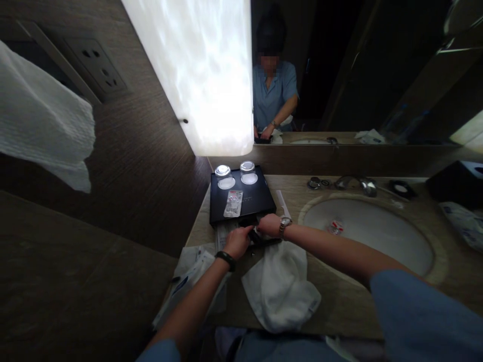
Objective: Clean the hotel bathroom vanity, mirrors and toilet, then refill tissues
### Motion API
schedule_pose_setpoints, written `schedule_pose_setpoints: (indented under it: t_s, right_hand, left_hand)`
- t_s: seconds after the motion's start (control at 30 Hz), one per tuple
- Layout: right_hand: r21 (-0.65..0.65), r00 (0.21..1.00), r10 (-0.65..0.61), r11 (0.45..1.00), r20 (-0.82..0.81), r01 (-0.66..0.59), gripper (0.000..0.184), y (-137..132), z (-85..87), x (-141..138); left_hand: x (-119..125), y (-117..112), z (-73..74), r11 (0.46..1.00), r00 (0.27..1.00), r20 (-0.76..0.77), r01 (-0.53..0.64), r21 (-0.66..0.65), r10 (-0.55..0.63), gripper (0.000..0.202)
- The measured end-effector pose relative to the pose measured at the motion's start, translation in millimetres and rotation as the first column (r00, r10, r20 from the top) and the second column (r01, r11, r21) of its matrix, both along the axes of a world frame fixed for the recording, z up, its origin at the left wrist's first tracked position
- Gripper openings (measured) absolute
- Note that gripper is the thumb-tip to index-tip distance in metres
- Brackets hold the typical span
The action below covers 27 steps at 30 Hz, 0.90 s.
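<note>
A black amenity box [253, 197] stands on the counter with its front drawer [222, 240] pulled out. My left hand [238, 242] is at the drawer, its fingers bent and closed around something dark that I cannot make out. Just to the right, my right hand [268, 225] reaches into the drawer with curled fingers, and what they hold is hidden. Two upturned glasses, a left glass [222, 172] and a right glass [247, 168], rest on white paper discs on the box. In front of them lies a clear packet [233, 203]. A crumpled white towel [283, 286] lies below my hands.
White bags [188, 276] lie at the counter's left edge. To the right is an oval sink [377, 236] with a small red-and-clear wrapper [335, 227] in it and a faucet [354, 183] behind. A white strip [283, 203] lies beside the box. A tissue box [456, 183] stands far right.
</note>
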State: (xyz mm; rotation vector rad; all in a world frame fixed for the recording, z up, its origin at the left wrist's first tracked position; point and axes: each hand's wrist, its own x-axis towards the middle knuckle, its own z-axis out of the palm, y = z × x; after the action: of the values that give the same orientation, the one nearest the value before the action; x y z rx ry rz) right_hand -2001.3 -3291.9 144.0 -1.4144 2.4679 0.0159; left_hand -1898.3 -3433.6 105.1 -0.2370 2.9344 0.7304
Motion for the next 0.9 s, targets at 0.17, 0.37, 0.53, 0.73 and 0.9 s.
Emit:
schedule_pose_setpoints:
  t_s: [0.17,0.37,0.53,0.73,0.9]
  right_hand:
    - [-0.002,0.998,0.066,0.998,0.018,-0.066,0.035,26,12.9,-12]
    - [0.011,0.966,0.135,0.991,-0.223,-0.136,0.028,46,21.9,-5]
    - [-0.076,0.931,0.196,0.97,-0.306,-0.23,0.025,32,14.3,0]
    - [-0.044,0.973,0.109,0.992,-0.201,-0.12,0.026,35,-2.8,-14]
    - [-0.092,0.988,0.101,0.989,-0.117,-0.112,0.051,50,-0.3,-12]
  left_hand:
    - [0,-4,2.9,0.996,1.0,0.017,0.026,-0.08,-0.025,0.051]
    - [-9,-3,5.7,0.99,0.999,0.026,0.047,-0.133,-0.044,0.05]
    - [-12,-2,4.6,0.982,0.997,0.047,0.075,-0.173,-0.067,0.049]
    - [-9,-7,9.8,0.974,0.993,0.067,0.11,-0.2,-0.098,0.052]
    - [-1,-4,15.4,0.976,0.997,0.023,0.083,-0.202,-0.08,0.062]
